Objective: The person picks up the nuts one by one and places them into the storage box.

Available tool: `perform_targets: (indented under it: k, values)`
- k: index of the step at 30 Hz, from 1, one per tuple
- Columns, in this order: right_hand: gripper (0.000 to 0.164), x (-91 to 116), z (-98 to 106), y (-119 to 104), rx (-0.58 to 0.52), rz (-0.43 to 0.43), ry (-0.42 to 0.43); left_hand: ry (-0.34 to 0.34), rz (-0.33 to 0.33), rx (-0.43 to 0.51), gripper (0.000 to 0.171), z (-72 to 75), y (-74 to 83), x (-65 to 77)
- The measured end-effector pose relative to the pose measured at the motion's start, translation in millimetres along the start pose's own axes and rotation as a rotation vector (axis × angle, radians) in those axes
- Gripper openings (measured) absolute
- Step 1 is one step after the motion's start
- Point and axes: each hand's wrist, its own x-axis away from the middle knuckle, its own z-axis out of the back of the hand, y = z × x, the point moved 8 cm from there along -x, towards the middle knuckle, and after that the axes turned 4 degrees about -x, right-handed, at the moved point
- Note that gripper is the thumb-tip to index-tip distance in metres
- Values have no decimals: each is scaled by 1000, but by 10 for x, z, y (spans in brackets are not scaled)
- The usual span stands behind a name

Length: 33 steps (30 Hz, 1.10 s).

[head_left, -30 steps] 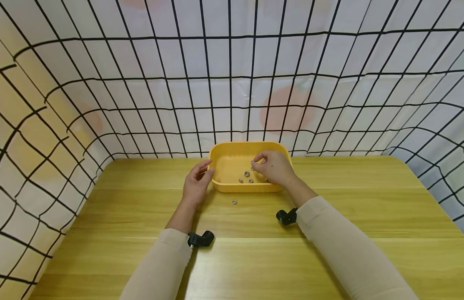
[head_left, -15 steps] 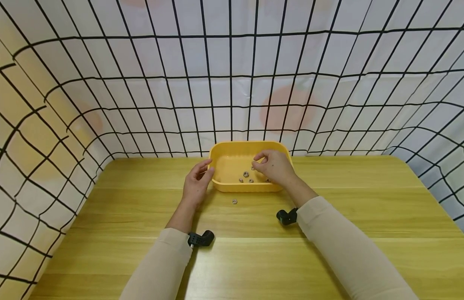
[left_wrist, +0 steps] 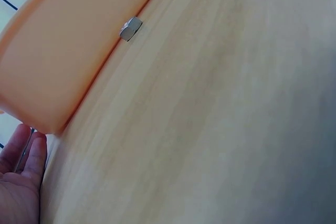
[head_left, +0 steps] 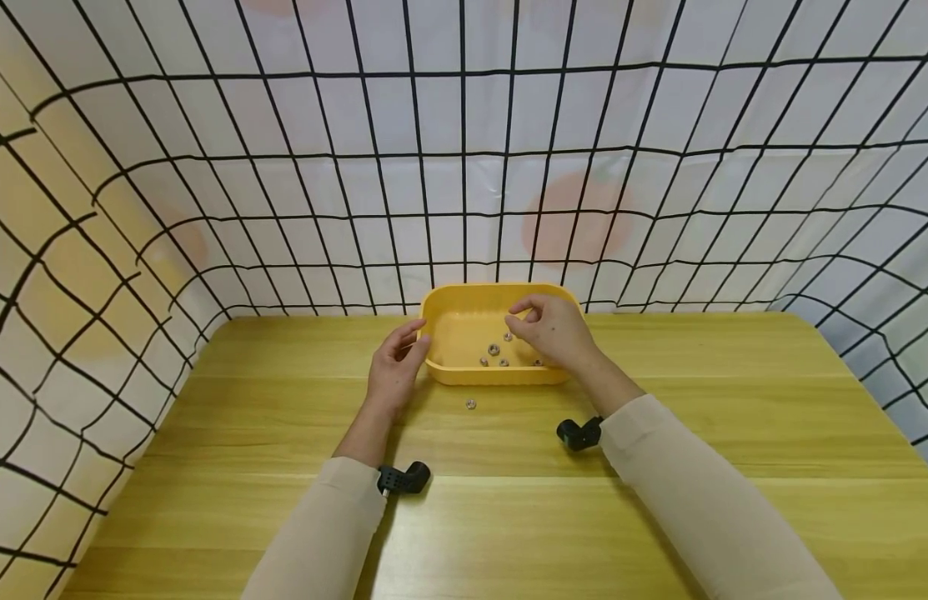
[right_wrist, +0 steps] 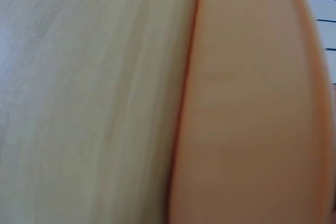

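Observation:
A yellow plastic tray (head_left: 501,377) sits at the far edge of the table, with several metal nuts (head_left: 494,350) on its floor. My left hand (head_left: 392,371) touches the tray's left end with loosely bent fingers; the left wrist view shows the fingers (left_wrist: 35,156) at the tray's corner. Over the right half of the tray is my right hand (head_left: 557,333), its thumb and index fingertips slightly apart, just above a small nut (head_left: 508,337). Nothing shows between them. The right wrist view has only the tray's outer wall (right_wrist: 247,108), with almost nothing of the hand.
One loose nut (head_left: 471,404) lies on the wooden table (head_left: 494,533) in front of the tray; the left wrist view shows this nut (left_wrist: 130,28) by the tray wall. A black grid net (head_left: 464,157) rises behind the tray and along both sides.
My right hand has lifted slightly and drawn back to the right. The small nut under its fingertips now shows on the tray floor. My left hand stays at the tray.

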Motion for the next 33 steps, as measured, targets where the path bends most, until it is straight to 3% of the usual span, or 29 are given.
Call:
perform_targets:
  k: [10, 19, 26, 33]
  values:
    - [19, 216, 2, -235, -113, 84, -36, 5, 3, -16, 37, 0, 13, 11]
    - [17, 487, -106, -367, -111, 160, -68, 3, -3, -15, 37, 0, 42, 27]
    - [16, 682, -272, -323, -114, 140, -119, 4, 12, -16, 37, -2, 30, 20]
    - [14, 802, -469, -140, -117, 74, -189, -2, 27, -20, 38, -1, 13, 15]
